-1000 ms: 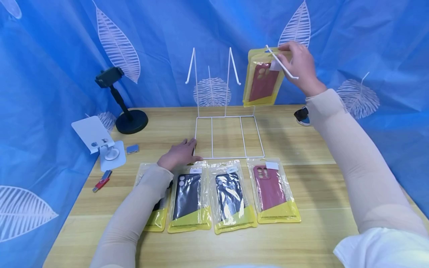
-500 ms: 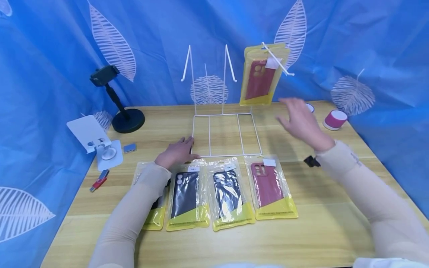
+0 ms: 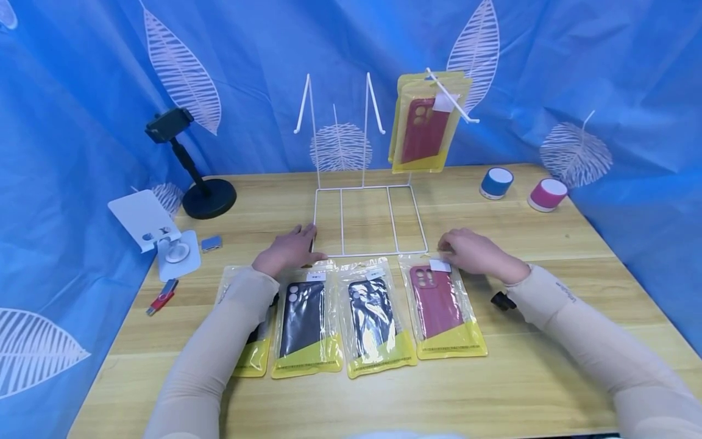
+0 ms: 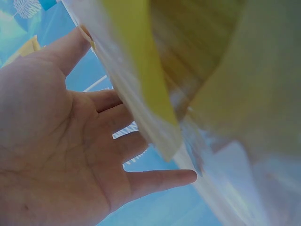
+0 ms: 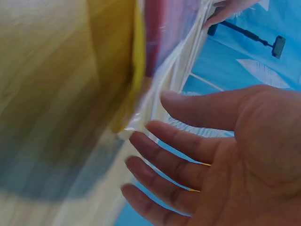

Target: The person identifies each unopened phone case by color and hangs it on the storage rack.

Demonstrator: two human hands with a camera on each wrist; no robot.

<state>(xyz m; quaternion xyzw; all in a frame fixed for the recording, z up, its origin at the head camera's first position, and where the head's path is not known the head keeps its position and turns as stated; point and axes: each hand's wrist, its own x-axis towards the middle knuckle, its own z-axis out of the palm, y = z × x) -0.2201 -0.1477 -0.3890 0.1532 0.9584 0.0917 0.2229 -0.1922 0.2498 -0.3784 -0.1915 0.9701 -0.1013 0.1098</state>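
"Four packets (image 3: 304,329) are lying between the white rack (image 3: 342,222) and the near edge of the table (image 3: 417,402). What is the right grip (image 3: 473,252) doing?"

"Sitting released at the top edge of the pink-case packet (image 3: 439,311)."

"And the left grip (image 3: 287,252)?"

"Resting released, fingers spread, at the rack's near left corner."

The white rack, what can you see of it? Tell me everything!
The rack looks like thin white metal wire. Its flat, barred base lies on the table. Uprights behind carry three hooks: the left and middle ones are bare, the right one holds yellow packs, the front one showing a pink case. The left hand lies at the base's front left corner; I can't tell if they touch.
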